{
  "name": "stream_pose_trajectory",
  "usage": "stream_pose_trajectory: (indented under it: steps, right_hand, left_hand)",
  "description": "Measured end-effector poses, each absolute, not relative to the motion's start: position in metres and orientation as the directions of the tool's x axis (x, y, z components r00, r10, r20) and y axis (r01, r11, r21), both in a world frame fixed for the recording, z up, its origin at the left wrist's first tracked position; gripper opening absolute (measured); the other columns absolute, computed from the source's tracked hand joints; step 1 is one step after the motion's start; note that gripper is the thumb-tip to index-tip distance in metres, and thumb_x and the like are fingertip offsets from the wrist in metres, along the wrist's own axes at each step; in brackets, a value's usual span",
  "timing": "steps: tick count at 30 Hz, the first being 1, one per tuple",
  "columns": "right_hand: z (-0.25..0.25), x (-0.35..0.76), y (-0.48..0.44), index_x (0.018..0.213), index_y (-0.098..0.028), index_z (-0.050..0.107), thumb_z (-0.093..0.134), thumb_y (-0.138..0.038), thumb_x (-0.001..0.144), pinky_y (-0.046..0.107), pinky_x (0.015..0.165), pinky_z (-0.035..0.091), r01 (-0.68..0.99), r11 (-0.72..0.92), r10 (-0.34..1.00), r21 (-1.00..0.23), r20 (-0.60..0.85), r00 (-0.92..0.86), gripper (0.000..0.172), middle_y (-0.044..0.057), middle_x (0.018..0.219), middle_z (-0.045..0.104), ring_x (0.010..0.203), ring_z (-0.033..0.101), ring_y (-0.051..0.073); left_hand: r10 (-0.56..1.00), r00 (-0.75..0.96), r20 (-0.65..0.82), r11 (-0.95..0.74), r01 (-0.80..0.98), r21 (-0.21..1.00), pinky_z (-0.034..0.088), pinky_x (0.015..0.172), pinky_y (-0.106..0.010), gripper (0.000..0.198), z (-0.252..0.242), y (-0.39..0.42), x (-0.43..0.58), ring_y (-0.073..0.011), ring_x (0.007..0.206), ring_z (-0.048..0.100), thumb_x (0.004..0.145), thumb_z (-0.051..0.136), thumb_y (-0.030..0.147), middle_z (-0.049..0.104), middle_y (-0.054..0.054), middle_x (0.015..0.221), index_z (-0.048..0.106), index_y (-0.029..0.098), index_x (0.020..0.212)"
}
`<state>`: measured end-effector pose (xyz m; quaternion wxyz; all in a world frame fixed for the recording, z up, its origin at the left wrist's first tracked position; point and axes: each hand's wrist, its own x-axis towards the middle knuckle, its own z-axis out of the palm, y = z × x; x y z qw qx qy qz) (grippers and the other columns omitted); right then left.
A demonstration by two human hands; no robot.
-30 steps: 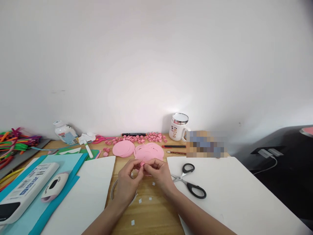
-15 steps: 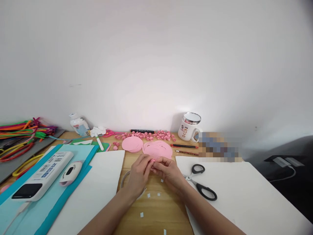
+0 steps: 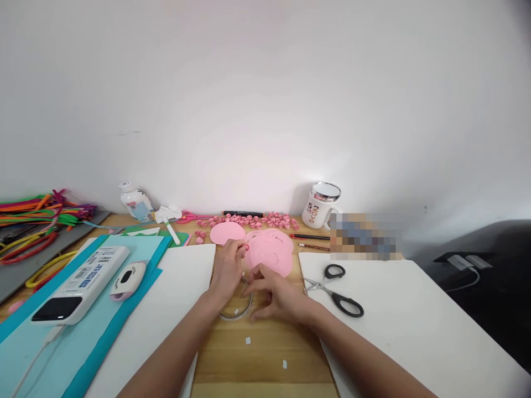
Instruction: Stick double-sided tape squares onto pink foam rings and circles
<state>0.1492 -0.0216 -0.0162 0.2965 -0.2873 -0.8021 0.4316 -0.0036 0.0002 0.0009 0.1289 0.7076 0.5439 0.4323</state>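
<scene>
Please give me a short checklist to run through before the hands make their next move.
1. Left hand has hold of the pink paper roll: ok, pinched at the fingertips.
2. Right hand open: ok, thumb and fingers apart.
3. Right hand touching the tape ring: cannot tell, the fingers overlap its edge in this view.
4. Scissors closed: not ok, the handles are spread.
5. Mug upright: ok, standing near the wall.
</scene>
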Motion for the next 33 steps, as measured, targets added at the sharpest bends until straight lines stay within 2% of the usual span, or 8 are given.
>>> stream_pose_trajectory:
  steps: [6,13,20,25,27,29,31,33]
  right_hand:
    - [-0.017,0.150,-0.022,0.076,-0.022,0.066,0.065,-0.023,0.070,0.026,0.073,0.046,0.287,0.622,0.655,-0.728,0.283,-0.701,0.006,0.004,0.099,0.044,0.089,0.051,0.016]
    - [0.001,0.148,-0.019,0.087,-0.023,0.062,0.057,-0.023,0.077,0.030,0.083,0.043,0.202,0.680,0.651,-0.705,0.453,-0.609,0.011,0.005,0.094,0.045,0.092,0.048,0.016]
    - [0.015,0.139,-0.027,0.094,-0.022,0.061,0.061,-0.022,0.073,0.028,0.076,0.046,0.110,0.653,0.671,-0.749,0.505,-0.543,0.021,0.004,0.089,0.055,0.081,0.054,0.014]
    - [0.020,0.133,-0.047,0.104,-0.022,0.056,0.055,-0.016,0.075,0.025,0.066,0.048,0.186,0.649,0.722,-0.738,0.520,-0.457,0.030,0.002,0.078,0.058,0.068,0.055,0.012]
    - [0.025,0.134,-0.062,0.109,-0.022,0.054,0.050,-0.014,0.077,0.025,0.065,0.047,0.284,0.701,0.702,-0.654,0.561,-0.439,0.033,0.003,0.077,0.059,0.069,0.056,0.013]
    - [0.032,0.139,-0.079,0.115,-0.024,0.049,0.043,-0.012,0.081,0.027,0.068,0.047,0.388,0.797,0.604,-0.463,0.594,-0.531,0.037,0.007,0.091,0.062,0.077,0.057,0.016]
    - [0.037,0.149,-0.093,0.123,-0.025,0.042,0.040,-0.011,0.082,0.030,0.075,0.045,0.349,0.906,0.424,-0.241,0.505,-0.752,0.043,0.008,0.112,0.057,0.088,0.056,0.018]
    - [0.037,0.166,-0.097,0.125,-0.026,0.038,0.040,-0.012,0.082,0.028,0.077,0.045,0.367,0.922,0.379,-0.121,0.466,-0.799,0.045,0.007,0.120,0.052,0.090,0.056,0.017]
  left_hand:
    - [0.881,0.097,0.463,-0.384,0.718,0.581,0.040,0.060,-0.026,0.018,-0.012,0.003,-0.008,-0.0139,0.065,0.053,0.081,0.037,0.012,0.054,-0.001,0.076,0.054,0.018,0.084]
    - [0.914,-0.027,0.405,-0.324,0.551,0.769,0.043,0.052,-0.024,0.020,-0.006,0.001,-0.003,-0.0100,0.050,0.052,0.082,0.034,0.019,0.056,-0.001,0.079,0.055,0.017,0.080]
    - [0.936,-0.174,0.307,-0.224,0.379,0.898,0.040,0.047,-0.023,0.020,-0.006,0.001,-0.004,-0.0112,0.040,0.047,0.081,0.041,0.028,0.049,0.006,0.045,0.056,0.016,0.082]
    - [0.930,-0.190,0.314,-0.245,0.313,0.917,0.039,0.045,-0.023,0.022,-0.004,0.000,-0.004,-0.0110,0.039,0.047,0.081,0.042,0.031,0.050,0.006,0.044,0.056,0.015,0.082]
    - [0.918,-0.191,0.347,-0.271,0.334,0.903,0.040,0.048,-0.023,0.022,-0.002,-0.002,-0.003,-0.0120,0.043,0.050,0.080,0.043,0.031,0.055,0.003,0.048,0.057,0.016,0.083]
    - [0.906,-0.187,0.380,-0.299,0.353,0.886,0.041,0.050,-0.024,0.021,0.000,-0.005,-0.002,-0.0134,0.049,0.054,0.080,0.043,0.031,0.058,0.002,0.054,0.058,0.017,0.085]
    - [0.895,-0.178,0.409,-0.326,0.364,0.873,0.042,0.052,-0.024,0.021,0.001,-0.007,-0.002,-0.0145,0.054,0.056,0.081,0.042,0.031,0.060,0.000,0.058,0.058,0.017,0.087]
    - [0.884,-0.177,0.433,-0.348,0.372,0.861,0.043,0.054,-0.024,0.021,0.002,-0.008,-0.002,-0.0153,0.058,0.057,0.082,0.041,0.030,0.061,-0.001,0.060,0.057,0.017,0.088]
